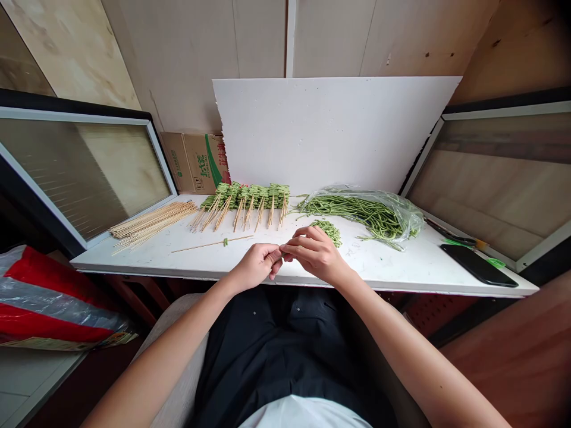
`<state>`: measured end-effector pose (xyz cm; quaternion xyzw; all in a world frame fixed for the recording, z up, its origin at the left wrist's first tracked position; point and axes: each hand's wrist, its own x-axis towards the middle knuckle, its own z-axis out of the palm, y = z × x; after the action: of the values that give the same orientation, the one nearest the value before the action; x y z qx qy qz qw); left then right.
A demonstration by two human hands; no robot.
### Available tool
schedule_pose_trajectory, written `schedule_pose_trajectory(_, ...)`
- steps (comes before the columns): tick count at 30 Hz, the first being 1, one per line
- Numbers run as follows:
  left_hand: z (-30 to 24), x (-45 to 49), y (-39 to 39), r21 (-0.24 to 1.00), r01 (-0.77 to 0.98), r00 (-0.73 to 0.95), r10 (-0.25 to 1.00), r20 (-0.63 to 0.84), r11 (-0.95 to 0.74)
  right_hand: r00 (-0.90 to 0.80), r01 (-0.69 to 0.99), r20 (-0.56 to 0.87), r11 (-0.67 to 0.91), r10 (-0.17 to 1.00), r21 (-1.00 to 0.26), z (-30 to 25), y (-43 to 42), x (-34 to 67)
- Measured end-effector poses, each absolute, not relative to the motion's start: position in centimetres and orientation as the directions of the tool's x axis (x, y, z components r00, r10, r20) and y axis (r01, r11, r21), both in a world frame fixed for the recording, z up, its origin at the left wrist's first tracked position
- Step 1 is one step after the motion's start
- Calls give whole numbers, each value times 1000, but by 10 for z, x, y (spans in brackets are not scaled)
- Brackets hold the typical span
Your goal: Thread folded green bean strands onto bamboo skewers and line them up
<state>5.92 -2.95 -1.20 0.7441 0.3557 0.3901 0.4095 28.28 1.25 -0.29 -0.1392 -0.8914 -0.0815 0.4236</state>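
Over the front edge of the white table [379, 264], my left hand [255, 265] and my right hand [317, 254] meet fingertip to fingertip. Both are closed in a pinch; what lies between the fingers is mostly hidden and too small to name. Just beyond my right hand is a small pile of cut green bean pieces [329, 232], partly covered by it. To the left of my left hand, a wooden skewer [200, 246] lies on the table with a few bean pieces [225, 242] threaded on it.
Loaded bean skewers [254, 195] lie in stacked bundles at the back, sticks towards me. Bare skewers [154, 221] are heaped at left. Long green beans [357, 208] spill from a clear plastic bag [408, 214]. A black phone [478, 265] and scissors [450, 230] lie at right. Behind stands a cardboard box [191, 163].
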Motion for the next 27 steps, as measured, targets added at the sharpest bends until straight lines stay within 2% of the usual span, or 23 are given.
schedule_pose_trajectory(10, -7, 67, -34, 781, 341, 416, 829, 374, -523, -569, 276, 795, 959, 210, -55, -24, 16, 273)
schedule_pose_trajectory(13, -9, 69, -34, 759, 357, 375, 828, 418, -544, -424, 257, 867, 953, 262, -162, -32, 12, 263)
schedule_pose_trajectory(17, -18, 75, -33, 759, 274, 321, 800, 507, -591, -218, 199, 914, 932, 344, -303, -36, 6, 252)
schedule_pose_trajectory(23, -36, 87, -32, 763, 126, 206, 769, 605, -634, -91, 167, 870, 869, 485, -467, -42, -8, 243)
schedule_pose_trajectory(27, -37, 92, -37, 752, 102, 201, 753, 626, -652, -20, 51, 793, 793, 609, -608, -45, -2, 239)
